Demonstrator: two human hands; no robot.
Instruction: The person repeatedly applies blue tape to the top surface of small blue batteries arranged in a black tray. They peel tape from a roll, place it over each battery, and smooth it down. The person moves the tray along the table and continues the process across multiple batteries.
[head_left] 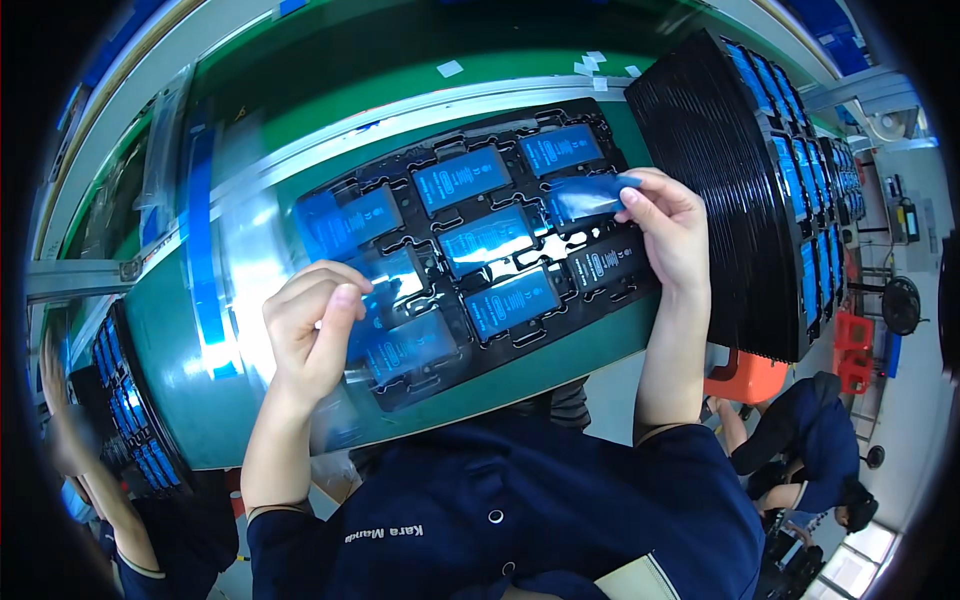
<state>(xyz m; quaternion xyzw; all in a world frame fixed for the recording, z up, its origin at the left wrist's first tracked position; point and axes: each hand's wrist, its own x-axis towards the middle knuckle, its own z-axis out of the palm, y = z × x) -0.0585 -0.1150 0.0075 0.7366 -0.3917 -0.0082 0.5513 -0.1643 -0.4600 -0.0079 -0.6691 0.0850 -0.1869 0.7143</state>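
Observation:
A black moulded tray (520,335) lies on the green table in front of me, with several flat rectangular battery packs in its pockets. Most packs, such as the middle one (487,240), look glossy blue; one pack (604,264) at the right is dark grey. At the tray's right side, my right hand (668,225) pinches the corner of a blue film (590,196), which stretches over a pack. My left hand (315,325) hovers at the tray's left edge, thumb and forefinger together. Whatever it pinches is unclear against blurred, shiny clear plastic nearby.
Tall stacked black trays (720,200) of blue packs stand at the right; another stack (130,410) is at the left. A metal rail (400,120) crosses behind my tray. White scraps (590,65) lie beyond it. Co-workers are at left and lower right, near an orange stool (752,376).

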